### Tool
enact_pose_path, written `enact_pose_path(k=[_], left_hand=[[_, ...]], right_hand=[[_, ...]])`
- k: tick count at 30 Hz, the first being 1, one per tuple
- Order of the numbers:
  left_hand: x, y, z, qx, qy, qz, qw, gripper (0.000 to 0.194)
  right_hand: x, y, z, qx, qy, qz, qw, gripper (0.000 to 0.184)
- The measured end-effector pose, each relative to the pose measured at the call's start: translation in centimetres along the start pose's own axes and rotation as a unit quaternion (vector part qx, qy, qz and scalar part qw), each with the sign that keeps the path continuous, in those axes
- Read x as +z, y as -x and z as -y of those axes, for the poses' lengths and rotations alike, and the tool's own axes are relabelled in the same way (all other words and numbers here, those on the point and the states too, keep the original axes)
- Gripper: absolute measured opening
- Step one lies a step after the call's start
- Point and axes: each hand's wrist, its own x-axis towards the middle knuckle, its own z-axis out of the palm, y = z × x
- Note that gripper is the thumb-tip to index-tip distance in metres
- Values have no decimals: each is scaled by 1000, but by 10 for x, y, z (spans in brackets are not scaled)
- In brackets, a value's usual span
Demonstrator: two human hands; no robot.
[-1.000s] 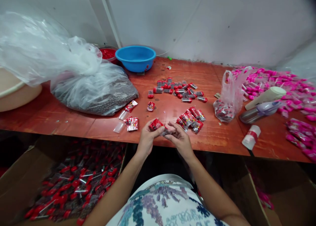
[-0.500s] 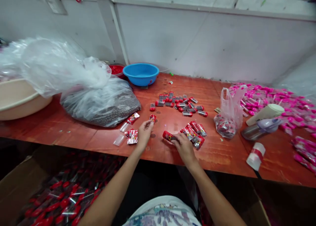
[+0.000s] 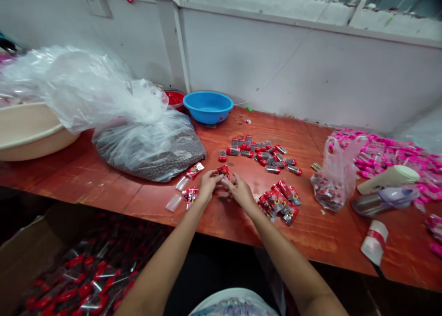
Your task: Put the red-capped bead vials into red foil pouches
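In the middle of the table front, my two hands meet around one small red printed packet (image 3: 223, 170). My left hand (image 3: 207, 186) pinches it from the left. Closed at its lower right side is my right hand (image 3: 241, 192), its fingertips on a pale, see-through part below the red print; the exact grip is blurred. Left of the hands lie a red-and-silver packet (image 3: 189, 195) and a flat clear sleeve (image 3: 173, 203). Several red-and-silver packets (image 3: 276, 200) are piled to the right. Beyond the hands lie several clear tubes with red caps and dark contents (image 3: 247, 153).
A large clear bag of dark beads (image 3: 152, 150) bulges at left, beside a cream basin (image 3: 31, 141). Farther back stands a blue basin (image 3: 208, 108). At right are a knotted plastic bag (image 3: 331, 187), a bottle (image 3: 376, 203), a white roll (image 3: 375, 242) and pink items (image 3: 397, 155).
My right hand has left the packet pile, without the red packet it held there, and joined my left hand at the small red packet. The view has shifted slightly left.
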Motion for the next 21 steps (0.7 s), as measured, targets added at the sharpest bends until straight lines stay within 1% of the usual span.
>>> enact_pose_path(k=[1,2,3,4,6,8,10,12,15,18,21], left_hand=[[-1,8,-1,-4,22,7,1000,32],[-2,15,-1,-9,41,14,999,33],[-3,22,-2,-19,67,24,997,33],[-5,29,-3,-35,103,37,993,34],[-10,39,-5,-36,137,42,989,32],[-15,45,-5,-13,131,23,991,30],[-18,49,-5,7,119,7,993,30],[-19,54,-6,12,121,4,993,30],[-17,65,-9,36,117,0,992,30],[-16,77,-12,46,106,28,993,29],[-17,85,-16,23,118,50,991,30]], right_hand=[[5,0,-1,19,-96,-6,995,50],[10,1,-1,34,-188,-9,982,49],[12,3,-2,42,-261,-9,964,45],[14,5,-2,44,-303,-5,952,39],[14,10,-2,46,-330,6,943,29],[11,16,-1,55,-337,15,940,26],[7,24,1,65,-349,22,935,26],[5,32,4,70,-362,21,929,29],[3,41,10,54,-378,3,924,34],[4,45,14,36,-393,-22,919,26],[3,46,13,61,-439,-17,896,24]])
